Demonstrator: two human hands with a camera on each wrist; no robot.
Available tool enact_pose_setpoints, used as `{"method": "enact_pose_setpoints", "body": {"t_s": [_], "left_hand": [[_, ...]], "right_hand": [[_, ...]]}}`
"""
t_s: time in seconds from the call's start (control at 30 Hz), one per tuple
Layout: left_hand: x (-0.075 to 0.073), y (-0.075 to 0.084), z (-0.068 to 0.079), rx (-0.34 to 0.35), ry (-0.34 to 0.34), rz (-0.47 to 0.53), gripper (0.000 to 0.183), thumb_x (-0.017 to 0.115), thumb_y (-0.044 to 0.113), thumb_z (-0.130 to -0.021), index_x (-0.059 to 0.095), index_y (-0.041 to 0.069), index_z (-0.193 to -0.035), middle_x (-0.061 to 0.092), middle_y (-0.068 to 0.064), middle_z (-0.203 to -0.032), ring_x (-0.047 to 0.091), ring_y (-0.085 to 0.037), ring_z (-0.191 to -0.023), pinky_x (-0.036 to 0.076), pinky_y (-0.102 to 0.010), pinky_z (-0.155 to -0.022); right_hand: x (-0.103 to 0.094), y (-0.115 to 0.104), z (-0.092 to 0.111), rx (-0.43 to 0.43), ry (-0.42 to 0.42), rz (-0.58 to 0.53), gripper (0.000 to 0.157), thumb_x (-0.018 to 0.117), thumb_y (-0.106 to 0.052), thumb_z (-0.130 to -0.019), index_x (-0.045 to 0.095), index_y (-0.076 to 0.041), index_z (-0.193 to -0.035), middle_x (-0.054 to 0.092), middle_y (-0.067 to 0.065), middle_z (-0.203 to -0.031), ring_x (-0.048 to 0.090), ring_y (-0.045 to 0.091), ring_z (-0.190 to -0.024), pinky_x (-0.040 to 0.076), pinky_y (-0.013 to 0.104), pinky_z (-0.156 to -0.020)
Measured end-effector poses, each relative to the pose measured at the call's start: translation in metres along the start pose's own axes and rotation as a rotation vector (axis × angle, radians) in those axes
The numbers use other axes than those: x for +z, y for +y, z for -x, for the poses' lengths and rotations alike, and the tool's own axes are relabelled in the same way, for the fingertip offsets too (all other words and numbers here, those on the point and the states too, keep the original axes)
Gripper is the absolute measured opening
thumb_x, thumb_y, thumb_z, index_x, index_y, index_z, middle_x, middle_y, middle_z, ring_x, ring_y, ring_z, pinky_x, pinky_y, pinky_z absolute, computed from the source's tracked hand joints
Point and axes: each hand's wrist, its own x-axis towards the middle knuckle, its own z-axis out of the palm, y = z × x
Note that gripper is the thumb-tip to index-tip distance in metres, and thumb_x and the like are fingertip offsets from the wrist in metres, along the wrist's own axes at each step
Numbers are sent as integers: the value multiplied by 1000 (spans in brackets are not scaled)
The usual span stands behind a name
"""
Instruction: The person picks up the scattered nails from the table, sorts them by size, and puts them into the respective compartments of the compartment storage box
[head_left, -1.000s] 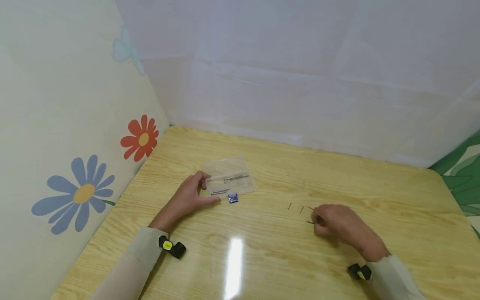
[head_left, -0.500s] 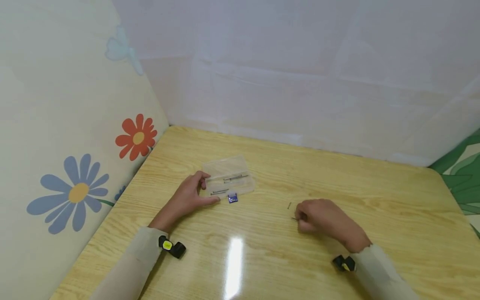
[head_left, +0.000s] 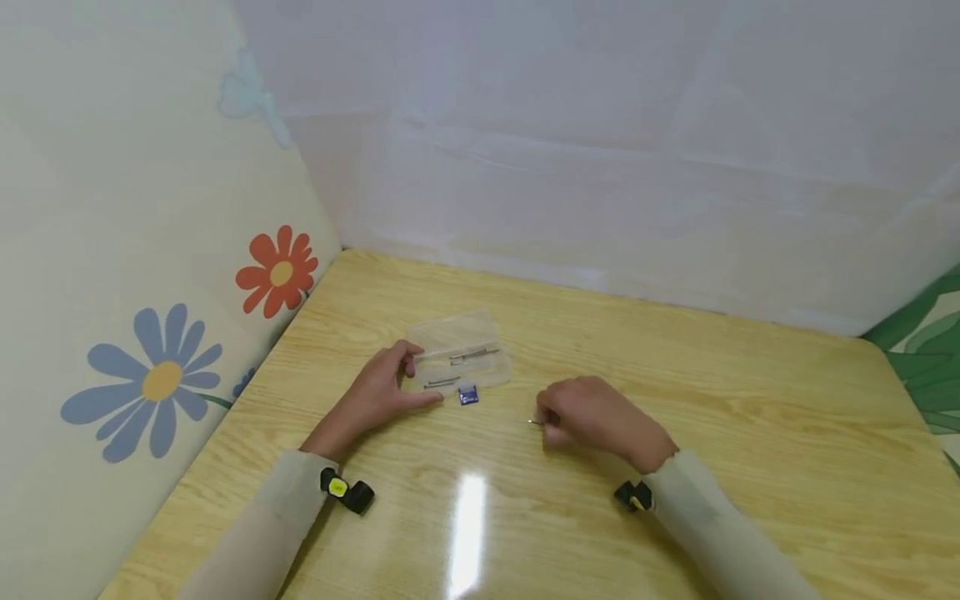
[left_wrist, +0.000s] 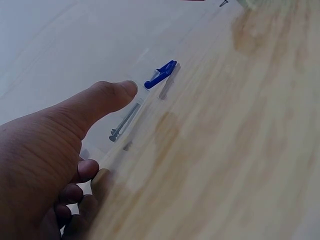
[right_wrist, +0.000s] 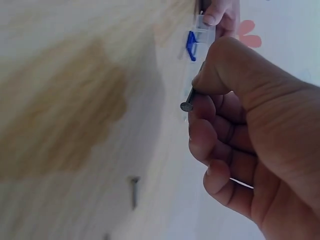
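A clear plastic box (head_left: 495, 379) with its lid open lies on the table, several nails (head_left: 442, 382) inside it and a blue latch (head_left: 468, 395) on its front side. My left hand (head_left: 378, 387) holds the box by its left end, thumb along the front and fingers at the back. In the left wrist view the thumb tip is close to the blue latch (left_wrist: 161, 75). Right of the box, my right hand (head_left: 592, 417) pinches a nail (right_wrist: 188, 104) between thumb and forefinger, its head sticking out. Another nail (right_wrist: 134, 192) lies on the table below the right hand.
The wood-grain table (head_left: 750, 417) reaches back to a pale cloth wall (head_left: 600, 150). On the left stands a wall printed with flowers (head_left: 161, 382). A bright light reflection (head_left: 467, 533) shows on the tabletop near the front.
My right hand has moved left across the table towards the box, holding the nail. It passed over the nails lying there. My left hand and the box have stayed in place.
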Motion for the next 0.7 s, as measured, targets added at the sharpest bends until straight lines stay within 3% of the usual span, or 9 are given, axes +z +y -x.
{"method": "enact_pose_setpoints", "body": {"t_s": [0.7], "left_hand": [[1,-1,-2,-11,-5,23,75,93,43,-74,55,5,-126,54,-3,-95,50,-22,-87,43,-38,-80]], "right_hand": [[-5,-10,-94,-31,-92,-96,11,70,-9,-88,66,-18,-84,60,-10,-79,52,8,-68,46,28,-66]]}}
